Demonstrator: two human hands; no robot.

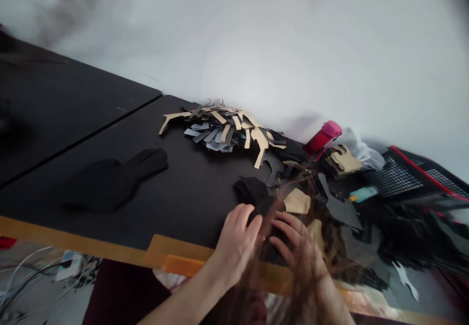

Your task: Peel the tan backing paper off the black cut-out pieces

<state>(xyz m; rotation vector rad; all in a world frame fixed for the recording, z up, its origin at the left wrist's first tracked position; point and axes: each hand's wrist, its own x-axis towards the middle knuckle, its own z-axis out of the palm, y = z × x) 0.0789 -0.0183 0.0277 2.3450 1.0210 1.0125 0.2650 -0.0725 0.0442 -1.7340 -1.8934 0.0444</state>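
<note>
Close to the front table edge, a black cut piece (254, 190), soft-looking like fabric or leather, lies between my two hands. My left hand (238, 232) is closed over its near left part with bent fingers. From the other side my right hand (298, 239) curls its fingers onto the same dark material; loose strands of hair blur the view there, and its fingertips are partly hidden. A beige piece (297, 201) sits just beyond the right hand. Farther left, a black glove-shaped stack (117, 181) rests flat on the table.
A heap of beige and grey cut strips (227, 124) lies against the wall. Toward the right are a pink case (324, 137), a stack of beige pieces (342, 161), a teal bottle (366, 194), a black mesh basket (399, 176) and a white tool (406, 281).
</note>
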